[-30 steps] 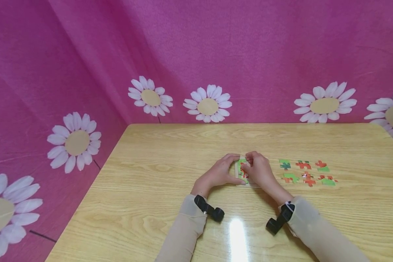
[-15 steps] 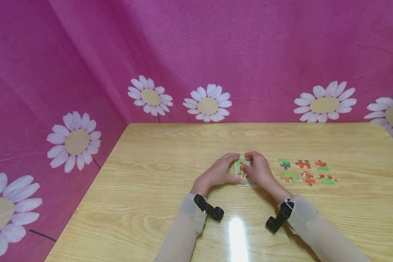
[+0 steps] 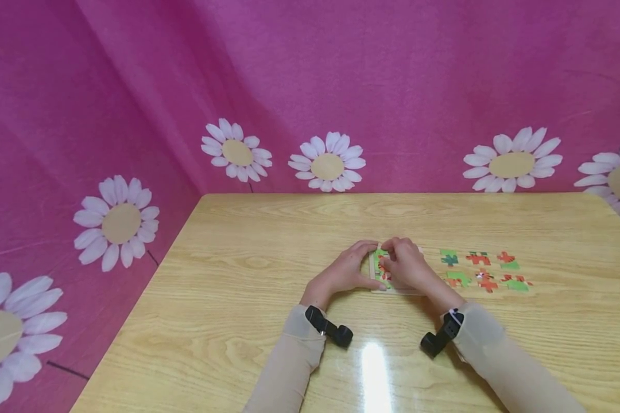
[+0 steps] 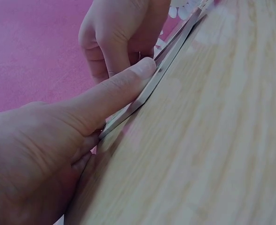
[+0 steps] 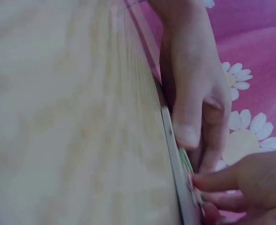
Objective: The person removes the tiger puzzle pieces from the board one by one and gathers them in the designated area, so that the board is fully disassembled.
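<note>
A small jigsaw puzzle tray (image 3: 405, 291) with a pale rim lies on the table. My left hand (image 3: 341, 269) grips its left end, thumb along the near rim and fingers at the far rim. Green and red puzzle pieces (image 3: 382, 278) show inside the left part of the tray. Over them, my right hand (image 3: 410, 267) has thumb and index finger curled at a puzzle piece that is mostly hidden beneath them. In the left wrist view, the left thumb (image 4: 114, 91) lies on the tray's edge. The right wrist view shows the right fingertips (image 5: 205, 180) right at the pieces.
To the right of the tray, several loose puzzle pieces (image 3: 487, 281) lie in two rows on the wooden table (image 3: 237, 275). A pink curtain (image 3: 408, 86) with white flowers hangs behind the table and on its left.
The right hand's fingertips have shifted slightly left and away over the tray, and its wrist has turned a little. The left hand holds its place; the loose pieces have not moved.
</note>
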The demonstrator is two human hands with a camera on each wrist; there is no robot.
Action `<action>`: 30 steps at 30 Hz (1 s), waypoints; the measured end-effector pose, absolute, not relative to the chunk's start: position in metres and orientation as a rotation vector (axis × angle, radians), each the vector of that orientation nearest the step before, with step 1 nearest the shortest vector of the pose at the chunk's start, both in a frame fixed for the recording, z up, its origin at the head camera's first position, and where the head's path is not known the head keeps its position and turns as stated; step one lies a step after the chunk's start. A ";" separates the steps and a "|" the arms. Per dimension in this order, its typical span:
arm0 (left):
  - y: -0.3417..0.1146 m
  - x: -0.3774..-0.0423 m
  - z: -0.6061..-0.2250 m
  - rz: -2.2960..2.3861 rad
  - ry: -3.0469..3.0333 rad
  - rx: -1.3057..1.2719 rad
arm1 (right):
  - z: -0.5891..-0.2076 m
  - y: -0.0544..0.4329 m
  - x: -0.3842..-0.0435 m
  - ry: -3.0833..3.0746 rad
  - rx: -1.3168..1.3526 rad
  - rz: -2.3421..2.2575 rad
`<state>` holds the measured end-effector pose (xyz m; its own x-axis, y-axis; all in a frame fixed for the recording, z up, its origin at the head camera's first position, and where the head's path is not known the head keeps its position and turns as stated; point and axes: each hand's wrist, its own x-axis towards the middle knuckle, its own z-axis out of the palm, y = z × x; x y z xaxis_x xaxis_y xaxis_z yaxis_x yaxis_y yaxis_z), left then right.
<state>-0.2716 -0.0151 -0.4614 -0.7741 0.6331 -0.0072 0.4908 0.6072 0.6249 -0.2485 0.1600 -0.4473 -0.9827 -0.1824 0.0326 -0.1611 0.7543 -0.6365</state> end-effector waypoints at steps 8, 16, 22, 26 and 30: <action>-0.014 -0.272 -0.463 0.911 2.609 0.945 | -0.442 0.166 -0.256 2.827 -0.380 -0.989; -0.014 -0.272 -0.462 0.910 2.614 0.931 | -0.445 0.168 -0.255 2.839 -0.397 -1.063; -0.014 -0.271 -0.461 0.918 2.611 0.931 | -0.454 0.170 -0.253 2.926 -0.471 -1.150; -0.014 -0.271 -0.461 0.907 2.614 0.935 | -0.461 0.170 -0.251 2.964 -0.515 -1.190; -0.014 -0.271 -0.460 0.902 2.606 0.942 | -0.465 0.171 -0.246 3.017 -0.551 -1.227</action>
<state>-0.2713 -0.0143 -0.4598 -0.7678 0.6407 -0.0042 0.5009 0.6043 0.6196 -0.2464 0.1707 -0.4651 -0.9317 -0.2431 0.2700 -0.3625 0.6706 -0.6472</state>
